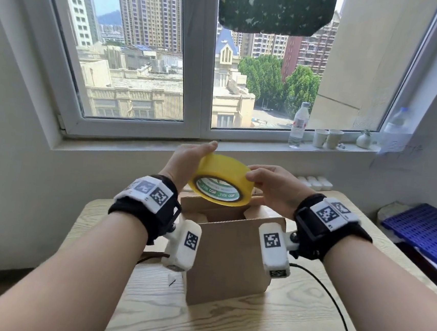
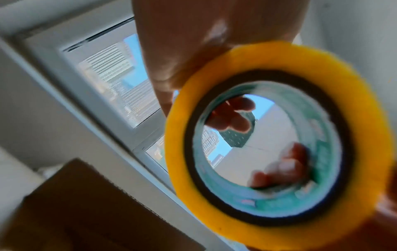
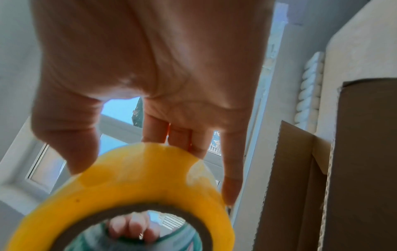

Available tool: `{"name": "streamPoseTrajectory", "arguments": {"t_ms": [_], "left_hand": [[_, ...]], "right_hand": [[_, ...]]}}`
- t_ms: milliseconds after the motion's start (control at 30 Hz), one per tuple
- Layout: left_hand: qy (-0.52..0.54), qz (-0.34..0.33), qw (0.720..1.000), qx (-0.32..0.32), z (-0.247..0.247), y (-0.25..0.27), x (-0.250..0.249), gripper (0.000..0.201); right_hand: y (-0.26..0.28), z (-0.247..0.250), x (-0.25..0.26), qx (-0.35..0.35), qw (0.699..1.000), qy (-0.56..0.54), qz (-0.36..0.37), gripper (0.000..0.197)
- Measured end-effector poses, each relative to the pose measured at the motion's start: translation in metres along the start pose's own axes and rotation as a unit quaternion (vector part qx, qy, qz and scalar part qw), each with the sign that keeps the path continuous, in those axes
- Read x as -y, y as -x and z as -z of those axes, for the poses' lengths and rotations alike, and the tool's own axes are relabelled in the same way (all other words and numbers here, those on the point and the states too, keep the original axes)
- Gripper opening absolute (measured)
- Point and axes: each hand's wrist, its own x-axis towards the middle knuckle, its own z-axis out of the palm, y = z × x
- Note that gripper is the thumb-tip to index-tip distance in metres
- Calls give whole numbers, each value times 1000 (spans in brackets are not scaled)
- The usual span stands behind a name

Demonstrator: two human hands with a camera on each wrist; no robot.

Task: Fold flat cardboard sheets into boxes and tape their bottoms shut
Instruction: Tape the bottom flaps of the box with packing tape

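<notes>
Blurred in both wrist views, yellow roll of packing tape [image 2: 268, 144]; cut off at 6 o'clock in the right one; hidden behind it, top flaps of brown cardboard box [image 1: 229, 259].

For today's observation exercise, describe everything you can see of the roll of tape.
The roll of tape is a wide yellow ring, glossy and translucent, wound on a core with green and white print inside. It is held in the air, tilted, above the cardboard box. The left hand grips its far left rim; the right hand pinches its right edge. No loose tape end shows.
</notes>
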Motion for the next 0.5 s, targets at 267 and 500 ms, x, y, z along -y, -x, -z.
{"name": "streamPoseTrajectory", "arguments": {"t_ms": [267, 500], "left_hand": [[-98, -7, 995, -14, -9, 4, 0, 25], [18, 71, 997, 12, -8, 7, 4, 40]], "right_hand": [[-3, -7, 1, -32, 999, 37, 9, 29], [-2, -7, 2, -19, 999, 39, 16, 28]]}}
